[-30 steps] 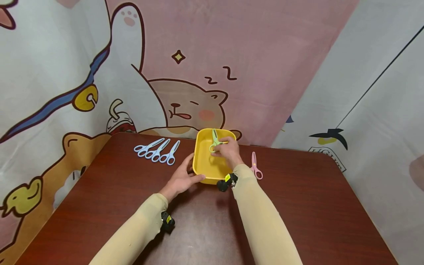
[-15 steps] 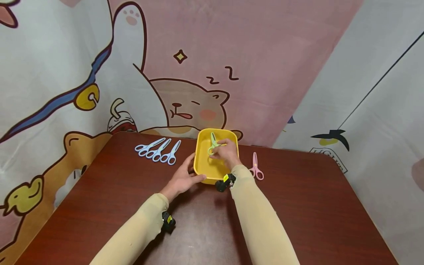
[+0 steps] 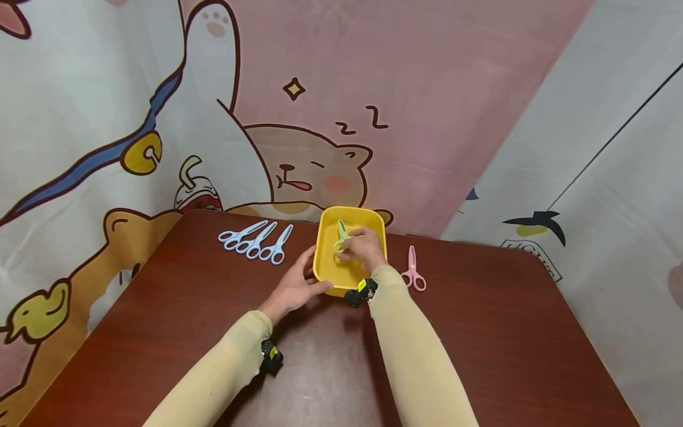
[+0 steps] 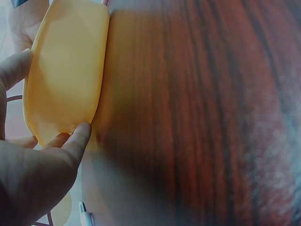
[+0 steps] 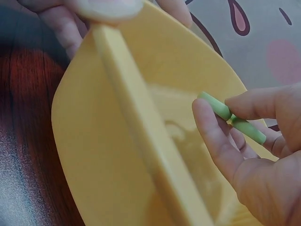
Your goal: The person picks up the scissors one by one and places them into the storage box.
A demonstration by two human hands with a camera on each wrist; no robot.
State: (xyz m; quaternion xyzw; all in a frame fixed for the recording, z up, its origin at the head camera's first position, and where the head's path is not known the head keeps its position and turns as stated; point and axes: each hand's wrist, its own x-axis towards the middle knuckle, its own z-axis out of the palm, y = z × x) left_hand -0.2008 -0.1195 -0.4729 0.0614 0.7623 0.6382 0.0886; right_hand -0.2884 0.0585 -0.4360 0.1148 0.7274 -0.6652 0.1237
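Observation:
A yellow plastic bin stands near the back middle of the table. My left hand grips its near left corner, thumb at the front rim and fingers along the side; the left wrist view shows fingertips pressed against the bin wall. Reaching over the right side, my right hand pinches light green scissors by the handles inside the bin, blades pointing away from me. In the right wrist view only the green handles show between thumb and fingers, above the bin floor; the blades are hidden there.
Several light blue scissors, three in all, lie to the left of the bin, the closest being one pair. Pink scissors lie just right of the bin. Behind the brown table hangs a cartoon-printed cloth.
My right hand has brought the green scissors lower and slightly toward me inside the bin. The left hand keeps its hold on the bin, and the head view has shifted a little.

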